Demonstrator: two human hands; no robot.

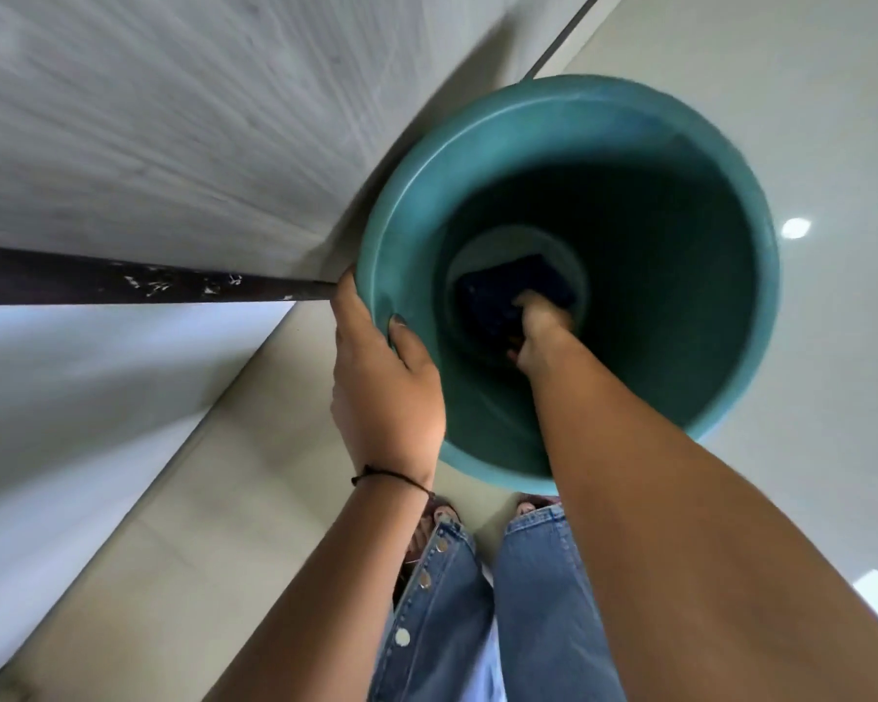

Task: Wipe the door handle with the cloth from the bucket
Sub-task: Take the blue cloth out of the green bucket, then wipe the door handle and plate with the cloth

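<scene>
Seen from above, looking straight down into a tall teal plastic bucket (721, 255) standing on pale glossy floor tiles (731, 68). At bucket bottom, on a lighter round base: dark navy cloth (508, 291), folded or bunched, lying flat. Right hand (541, 329) reached deep inside bucket w/ forearm crossing near rim; fingers (530, 301) curled down onto near edge of cloth, touching it, but whether closed around the fabric can't be told, as view there is dark and blurred. Left hand (384, 377) clamped on bucket's left rim, thumb (409, 342) hooked inside wall, palm and remaining fingers wrapped outside. Thin black cord bracelet (389, 477) on left wrist. Just left of bucket, nearly touching rim: bottom edge of a grey wood-grain door (148, 119) w/ dark scuffed strip (123, 281) along its end. Door handle out of frame. Below bucket: blue jeans (477, 600) w/ metal studs down side seam, and toes in sandals (439, 514) close to bucket's near side. Small bright light reflection (796, 228) on tile right of bucket.
</scene>
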